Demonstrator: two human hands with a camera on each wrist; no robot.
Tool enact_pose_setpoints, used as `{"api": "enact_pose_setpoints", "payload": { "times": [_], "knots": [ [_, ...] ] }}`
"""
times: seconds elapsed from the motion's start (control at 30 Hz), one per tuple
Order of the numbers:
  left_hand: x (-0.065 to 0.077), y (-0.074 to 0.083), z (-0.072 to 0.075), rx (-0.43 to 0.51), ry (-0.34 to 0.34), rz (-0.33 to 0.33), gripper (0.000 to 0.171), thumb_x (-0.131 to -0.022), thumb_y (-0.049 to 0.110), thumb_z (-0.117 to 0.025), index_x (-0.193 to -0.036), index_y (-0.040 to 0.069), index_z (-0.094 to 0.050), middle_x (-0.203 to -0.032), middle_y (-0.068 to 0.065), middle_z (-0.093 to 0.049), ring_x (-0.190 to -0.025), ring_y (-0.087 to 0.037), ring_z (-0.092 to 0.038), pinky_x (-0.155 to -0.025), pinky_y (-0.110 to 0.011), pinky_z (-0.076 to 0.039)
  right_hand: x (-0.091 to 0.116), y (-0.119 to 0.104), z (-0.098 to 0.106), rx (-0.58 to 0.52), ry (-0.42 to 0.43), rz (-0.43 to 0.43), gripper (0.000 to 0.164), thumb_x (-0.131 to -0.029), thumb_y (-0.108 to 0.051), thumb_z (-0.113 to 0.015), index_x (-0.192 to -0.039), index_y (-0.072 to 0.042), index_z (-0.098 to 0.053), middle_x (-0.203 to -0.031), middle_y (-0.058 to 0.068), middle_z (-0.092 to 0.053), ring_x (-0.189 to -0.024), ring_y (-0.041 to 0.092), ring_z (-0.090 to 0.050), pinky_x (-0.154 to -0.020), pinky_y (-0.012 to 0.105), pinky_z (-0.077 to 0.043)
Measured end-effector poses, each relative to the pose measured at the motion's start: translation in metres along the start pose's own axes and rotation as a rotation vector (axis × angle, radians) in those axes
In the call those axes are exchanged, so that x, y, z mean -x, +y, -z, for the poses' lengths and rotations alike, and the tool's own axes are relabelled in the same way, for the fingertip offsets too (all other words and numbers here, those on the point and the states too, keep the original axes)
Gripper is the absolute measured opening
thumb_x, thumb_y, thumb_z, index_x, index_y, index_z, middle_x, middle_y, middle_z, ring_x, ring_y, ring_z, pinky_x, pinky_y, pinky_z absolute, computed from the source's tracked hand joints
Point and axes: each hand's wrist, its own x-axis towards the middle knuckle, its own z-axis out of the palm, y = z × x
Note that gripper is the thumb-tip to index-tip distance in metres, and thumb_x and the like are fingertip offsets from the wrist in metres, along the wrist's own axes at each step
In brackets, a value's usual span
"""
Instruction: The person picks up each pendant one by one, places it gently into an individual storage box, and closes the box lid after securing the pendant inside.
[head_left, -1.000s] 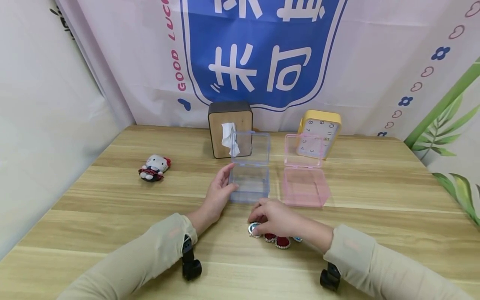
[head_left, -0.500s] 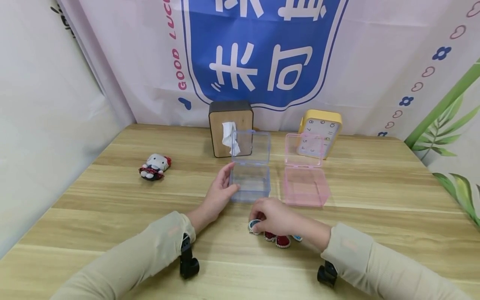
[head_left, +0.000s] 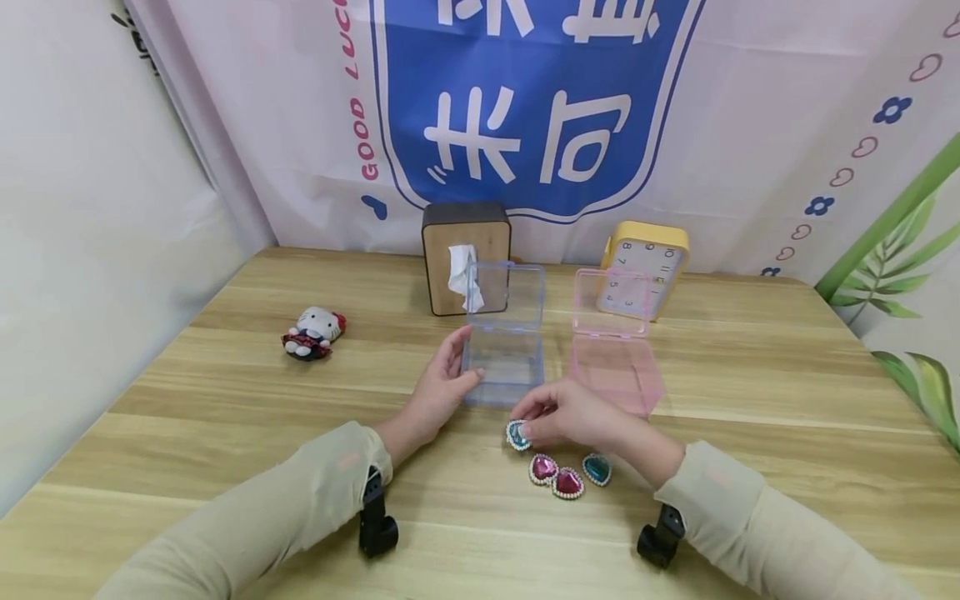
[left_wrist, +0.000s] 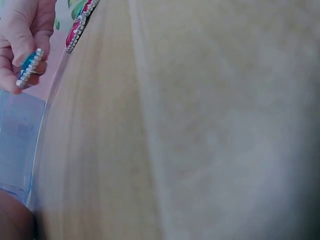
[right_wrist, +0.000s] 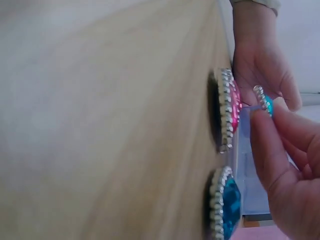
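My right hand (head_left: 573,414) pinches a blue gem with a beaded silvery rim (head_left: 517,435) between thumb and fingertips. In the right wrist view that gem (right_wrist: 265,101) is raised above the tabletop, seen edge-on. My left hand (head_left: 437,390) holds the left side of a clear blue plastic box (head_left: 504,392), its thumb at the front rim. The box's lid stands up. Two pink-red gems (head_left: 567,482) lie side by side on the table below my right hand, and a second blue gem (head_left: 597,469) lies to their right.
A clear pink box (head_left: 617,387) with its lid raised stands right of the blue one. Behind them are a wooden-faced tissue box (head_left: 441,275) and a yellow clock (head_left: 651,237). A small white cat doll (head_left: 311,333) sits on the wooden table (head_left: 225,417) at left.
My right hand has lifted the blue gem and shifted slightly up and right, uncovering the gems beneath it. The left hand stays at the blue box.
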Motion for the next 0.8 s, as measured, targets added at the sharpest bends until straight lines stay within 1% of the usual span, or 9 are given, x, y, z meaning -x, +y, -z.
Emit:
{"api": "enact_pose_setpoints", "payload": {
  "times": [0.1,0.17,0.27,0.37,0.43,0.53,0.6,0.67,0.8],
  "knots": [
    [0.001,0.001,0.000,-0.017,0.008,0.004,0.071,-0.080,-0.007,-0.055,-0.144,0.007,-0.027,-0.153,-0.011,-0.019,-0.141,-0.024,-0.016,-0.116,-0.034,-0.016,0.002,-0.002,0.001,-0.113,-0.020,0.005,0.027,-0.085,-0.003,-0.063,-0.109,0.009,-0.062,-0.092,0.010,-0.067,-0.080,0.014,-0.065,-0.078,0.033,-0.058],
    [0.001,0.001,0.000,-0.019,0.009,0.001,0.071,-0.080,-0.007,-0.055,-0.144,0.007,-0.027,-0.153,-0.012,-0.019,-0.141,-0.025,-0.017,-0.116,-0.034,-0.016,0.004,-0.003,0.002,-0.146,-0.028,0.021,0.029,-0.086,-0.004,-0.061,-0.112,0.010,-0.060,-0.097,0.011,-0.067,-0.082,0.015,-0.065,-0.080,0.034,-0.057],
    [0.002,0.001,0.000,-0.003,0.008,-0.005,0.070,-0.080,-0.007,-0.055,-0.143,0.006,-0.027,-0.152,-0.012,-0.021,-0.140,-0.025,-0.018,-0.116,-0.034,-0.018,0.007,-0.007,0.004,-0.128,-0.015,0.046,0.030,-0.087,-0.005,-0.060,-0.113,0.009,-0.061,-0.103,0.014,-0.067,-0.086,0.013,-0.065,-0.082,0.033,-0.056],
    [0.003,0.002,-0.001,0.024,0.008,-0.005,0.070,-0.080,-0.008,-0.055,-0.143,0.005,-0.028,-0.152,-0.013,-0.023,-0.140,-0.026,-0.021,-0.116,-0.035,-0.019,0.010,-0.011,0.005,-0.067,0.013,0.058,0.029,-0.088,-0.006,-0.059,-0.114,0.006,-0.062,-0.107,0.015,-0.067,-0.087,0.013,-0.065,-0.082,0.032,-0.056],
    [0.004,0.002,-0.001,0.034,0.010,-0.002,0.070,-0.080,-0.008,-0.055,-0.143,0.005,-0.028,-0.151,-0.013,-0.024,-0.140,-0.026,-0.022,-0.116,-0.035,-0.020,0.011,-0.014,0.007,-0.024,0.042,0.061,0.028,-0.088,-0.006,-0.058,-0.114,0.004,-0.063,-0.106,0.015,-0.067,-0.086,0.012,-0.065,-0.081,0.032,-0.057],
    [0.004,0.002,-0.001,0.036,0.010,0.003,0.070,-0.080,-0.008,-0.055,-0.143,0.005,-0.029,-0.152,-0.013,-0.023,-0.140,-0.026,-0.021,-0.116,-0.035,-0.020,0.011,-0.018,0.008,0.000,0.101,0.079,0.028,-0.089,-0.004,-0.057,-0.115,0.004,-0.063,-0.105,0.016,-0.067,-0.086,0.012,-0.065,-0.081,0.034,-0.057],
    [0.003,0.003,0.000,0.036,0.008,0.003,0.070,-0.080,-0.008,-0.056,-0.143,0.005,-0.029,-0.152,-0.013,-0.023,-0.140,-0.026,-0.021,-0.115,-0.035,-0.020,0.010,-0.021,0.010,-0.024,0.148,0.088,0.028,-0.089,-0.003,-0.056,-0.115,0.006,-0.062,-0.106,0.019,-0.066,-0.087,0.014,-0.065,-0.082,0.037,-0.056],
    [0.002,0.002,0.000,0.037,0.006,0.002,0.070,-0.080,-0.008,-0.056,-0.143,0.006,-0.029,-0.152,-0.013,-0.022,-0.140,-0.026,-0.020,-0.115,-0.035,-0.020,0.009,-0.024,0.011,-0.058,0.202,0.077,0.028,-0.089,-0.003,-0.056,-0.116,0.005,-0.061,-0.108,0.020,-0.065,-0.088,0.016,-0.066,-0.084,0.038,-0.055],
    [0.002,0.001,0.000,0.044,0.010,0.003,0.070,-0.080,-0.008,-0.056,-0.143,0.005,-0.029,-0.152,-0.013,-0.022,-0.140,-0.026,-0.020,-0.115,-0.034,-0.021,0.003,-0.029,0.013,-0.149,0.295,0.047,0.030,-0.090,-0.003,-0.056,-0.118,0.006,-0.059,-0.114,0.021,-0.062,-0.089,0.015,-0.066,-0.085,0.033,-0.055]
  ]
}}
